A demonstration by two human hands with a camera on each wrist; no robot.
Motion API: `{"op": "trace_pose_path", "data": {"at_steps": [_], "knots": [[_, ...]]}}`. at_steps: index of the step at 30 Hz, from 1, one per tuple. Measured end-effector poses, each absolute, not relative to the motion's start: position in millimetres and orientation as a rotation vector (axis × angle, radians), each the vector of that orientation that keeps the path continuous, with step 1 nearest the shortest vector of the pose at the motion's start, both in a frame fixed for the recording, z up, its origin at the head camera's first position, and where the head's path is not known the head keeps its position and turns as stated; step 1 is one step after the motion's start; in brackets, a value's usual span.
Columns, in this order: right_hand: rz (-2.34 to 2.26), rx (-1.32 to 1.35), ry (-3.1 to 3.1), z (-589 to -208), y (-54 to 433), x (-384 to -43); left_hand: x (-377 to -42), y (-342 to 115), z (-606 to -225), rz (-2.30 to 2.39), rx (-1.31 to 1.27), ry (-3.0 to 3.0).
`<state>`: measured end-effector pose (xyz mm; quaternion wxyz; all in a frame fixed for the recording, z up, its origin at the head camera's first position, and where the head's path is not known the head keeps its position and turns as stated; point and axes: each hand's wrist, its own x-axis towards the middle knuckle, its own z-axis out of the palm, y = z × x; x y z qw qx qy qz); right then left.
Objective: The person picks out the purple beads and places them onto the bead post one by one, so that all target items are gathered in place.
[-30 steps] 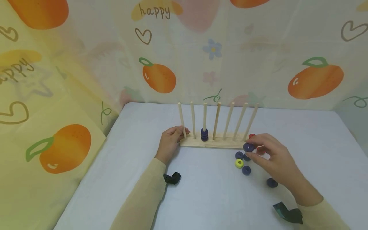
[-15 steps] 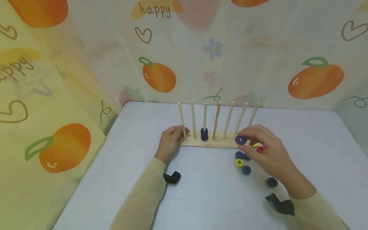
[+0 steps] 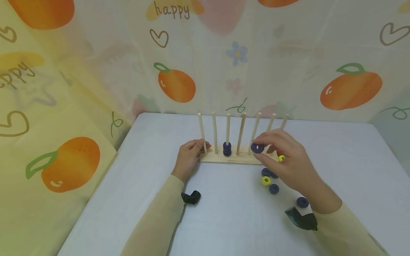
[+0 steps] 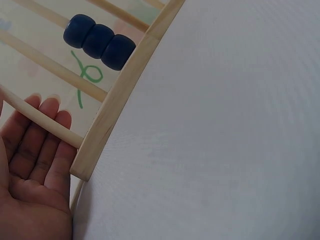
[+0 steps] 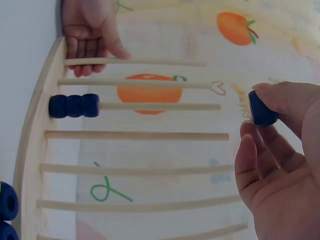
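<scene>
In the head view, a pale wooden rack (image 3: 232, 159) with slim round pegs stands on a smooth white tablecloth (image 3: 230, 217). The left hand (image 3: 188, 158) grips the leftmost peg (image 3: 201, 129) near its foot; the right hand (image 3: 294, 161) pinches a dark blue bead (image 3: 255, 150), round with a hole through it, in front of the rack's right half. Three blue beads (image 3: 227, 150) are stacked on the third peg from the left. Loose beads lie near the right hand, among them a yellow bead (image 3: 264, 182). Behind hangs a fabric backdrop (image 3: 205, 53) printed with oranges and hearts, reading "happy" in brown handwritten script.

From the left wrist, fine straight grain shows along the rack's square-edged base, with the left fingers extended behind the peg.

From the right wrist, thumb and fingertips clasp the glossy, barrel-sided bead, apart from the pegs' tips.
</scene>
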<state>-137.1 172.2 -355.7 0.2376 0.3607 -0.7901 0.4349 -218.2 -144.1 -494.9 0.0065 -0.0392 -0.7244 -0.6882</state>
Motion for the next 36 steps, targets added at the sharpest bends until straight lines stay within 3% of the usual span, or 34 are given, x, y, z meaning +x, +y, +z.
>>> {"op": "trace_pose_path", "data": {"at_steps": [19,36], "knots": [[1.22,1.09,-2.031,-333.8,143.1,-167.0,-218.0,-143.0,-493.1,-2.177,-0.122,-2.246],[1.275,0.979,-2.129,-324.8,122.7,-195.5,-220.0,-144.6,-495.9,-2.196,-0.134,-2.232]]}}
